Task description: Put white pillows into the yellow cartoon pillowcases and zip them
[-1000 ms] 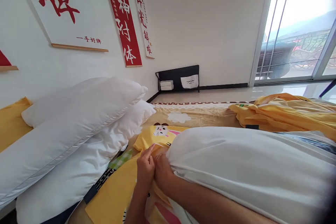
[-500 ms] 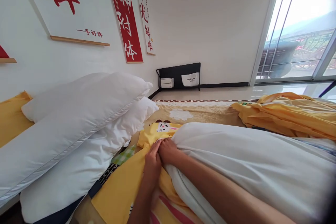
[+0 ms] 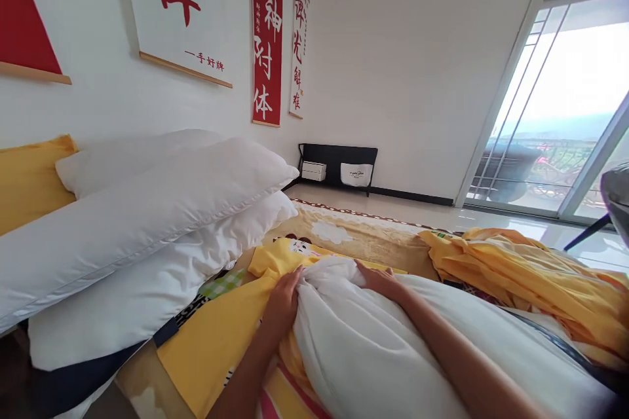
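Between my hands lies a plump white pillow [image 3: 363, 334], its far end gathered into folds. My left hand [image 3: 284, 298] is closed at the pillow's left far edge, next to yellow fabric. Across from it, my right hand [image 3: 381, 279] grips the far end, its fingertips sunk in the white cloth and partly hidden. Under and around the pillow spreads a yellow pillowcase [image 3: 221, 334] with a cartoon rabbit face [image 3: 301, 247] at its far side. Where the case's opening lies, I cannot tell.
White pillows [image 3: 162, 209] are stacked at the left by the wall. A heap of yellow cloth [image 3: 521, 268] lies at the right on the tan patterned blanket [image 3: 373, 242]. A low black stand [image 3: 334, 156] is at the far wall; a glass door [image 3: 535, 118] is at the right.
My hands, which were together at the pillow's far left end, have moved apart, the right one to the right. White folds now show between them. The view has tilted up.
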A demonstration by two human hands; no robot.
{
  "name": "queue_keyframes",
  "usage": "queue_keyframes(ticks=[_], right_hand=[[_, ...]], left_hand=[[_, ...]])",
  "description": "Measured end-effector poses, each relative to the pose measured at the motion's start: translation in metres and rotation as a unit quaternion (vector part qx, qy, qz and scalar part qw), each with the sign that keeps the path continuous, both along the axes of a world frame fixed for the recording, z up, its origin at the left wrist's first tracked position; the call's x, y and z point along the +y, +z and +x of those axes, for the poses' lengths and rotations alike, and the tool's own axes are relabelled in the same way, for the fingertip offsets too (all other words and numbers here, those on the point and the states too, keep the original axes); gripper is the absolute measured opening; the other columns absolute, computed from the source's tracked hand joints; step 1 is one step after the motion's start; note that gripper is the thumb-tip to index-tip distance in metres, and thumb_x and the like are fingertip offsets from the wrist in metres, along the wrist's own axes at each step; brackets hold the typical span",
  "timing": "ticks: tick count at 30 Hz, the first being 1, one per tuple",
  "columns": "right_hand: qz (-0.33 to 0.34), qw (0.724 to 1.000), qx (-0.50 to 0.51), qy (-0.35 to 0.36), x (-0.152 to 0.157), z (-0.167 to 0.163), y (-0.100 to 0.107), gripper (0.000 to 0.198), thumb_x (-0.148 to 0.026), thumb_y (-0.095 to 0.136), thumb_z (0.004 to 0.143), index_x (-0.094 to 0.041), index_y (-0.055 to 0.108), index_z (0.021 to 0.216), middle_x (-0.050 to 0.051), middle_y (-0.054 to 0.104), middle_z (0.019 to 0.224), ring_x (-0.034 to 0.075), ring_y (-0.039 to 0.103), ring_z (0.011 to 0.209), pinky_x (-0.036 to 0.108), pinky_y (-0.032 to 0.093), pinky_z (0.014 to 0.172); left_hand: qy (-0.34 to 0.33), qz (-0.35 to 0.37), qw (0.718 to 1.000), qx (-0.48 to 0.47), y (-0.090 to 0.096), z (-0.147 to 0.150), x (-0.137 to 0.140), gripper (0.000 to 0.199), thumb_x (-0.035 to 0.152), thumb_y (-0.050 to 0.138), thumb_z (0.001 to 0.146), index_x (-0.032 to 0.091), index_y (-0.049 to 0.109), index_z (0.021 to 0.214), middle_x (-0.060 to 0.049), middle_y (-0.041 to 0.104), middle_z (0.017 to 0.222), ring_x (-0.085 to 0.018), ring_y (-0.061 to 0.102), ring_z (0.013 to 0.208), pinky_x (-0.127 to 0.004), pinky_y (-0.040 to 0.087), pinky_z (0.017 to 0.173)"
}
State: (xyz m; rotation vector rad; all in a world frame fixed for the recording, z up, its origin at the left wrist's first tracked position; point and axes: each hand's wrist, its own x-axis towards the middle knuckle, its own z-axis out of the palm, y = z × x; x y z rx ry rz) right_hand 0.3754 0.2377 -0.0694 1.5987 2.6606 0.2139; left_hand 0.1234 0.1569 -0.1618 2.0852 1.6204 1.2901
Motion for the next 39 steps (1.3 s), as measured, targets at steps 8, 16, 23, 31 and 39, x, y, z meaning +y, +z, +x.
queue_keyframes(ticks=[8, 16, 23, 31, 39], right_hand=[[0.008, 1.000, -0.008, 0.021, -0.044, -0.020, 0.006, 0.033, -0.040, 0.055, 0.083, -0.021, 0.065, 0.108, 0.015, 0.072, 0.097, 0.031, 0.068, 0.090, 0.036, 0.048, 0.072], [0.041, 0.996, -0.029, 0.069, -0.091, -0.047, 0.022, 0.019, -0.020, 0.053, 0.084, -0.017, 0.070, 0.091, 0.014, 0.072, 0.089, 0.026, 0.069, 0.086, 0.031, 0.049, 0.072], [0.046, 0.994, -0.023, 0.092, -0.109, -0.055, 0.016, 0.026, -0.012, 0.046, 0.087, -0.013, 0.071, 0.092, 0.016, 0.072, 0.088, 0.024, 0.068, 0.089, 0.032, 0.048, 0.075], [0.041, 0.999, -0.009, 0.002, -0.092, -0.049, 0.009, 0.022, -0.017, 0.048, 0.094, -0.013, 0.067, 0.104, 0.008, 0.073, 0.095, 0.019, 0.068, 0.089, 0.038, 0.054, 0.079], [0.087, 0.987, 0.038, 0.130, -0.143, -0.089, 0.005, 0.026, -0.010, 0.049, 0.085, -0.014, 0.073, 0.092, 0.014, 0.073, 0.085, 0.023, 0.069, 0.082, 0.035, 0.051, 0.071]], left_hand=[[0.119, -0.058, 0.962, 0.240, 0.052, 0.009, 0.029, 0.057, -0.001, 0.030, 0.083, 0.018, 0.047, 0.135, -0.011, 0.054, 0.126, -0.018, 0.051, 0.118, -0.028, 0.042, 0.097], [0.186, -0.118, 0.934, 0.282, 0.088, 0.041, 0.057, 0.032, 0.007, 0.035, 0.090, 0.011, 0.057, 0.112, -0.017, 0.066, 0.101, -0.025, 0.065, 0.095, -0.033, 0.049, 0.078], [0.175, -0.051, 0.935, 0.305, 0.122, 0.066, 0.032, 0.032, 0.006, 0.036, 0.089, 0.019, 0.055, 0.110, -0.008, 0.068, 0.102, -0.017, 0.065, 0.094, -0.025, 0.045, 0.075], [0.171, 0.037, 0.905, 0.387, 0.151, 0.057, -0.018, 0.035, 0.001, 0.039, 0.083, 0.020, 0.060, 0.105, -0.009, 0.061, 0.108, -0.023, 0.056, 0.105, -0.036, 0.042, 0.088], [0.134, 0.023, 0.905, 0.404, 0.151, 0.092, -0.009, 0.030, 0.005, 0.043, 0.084, 0.016, 0.061, 0.105, -0.011, 0.065, 0.102, -0.023, 0.061, 0.098, -0.035, 0.045, 0.080]])
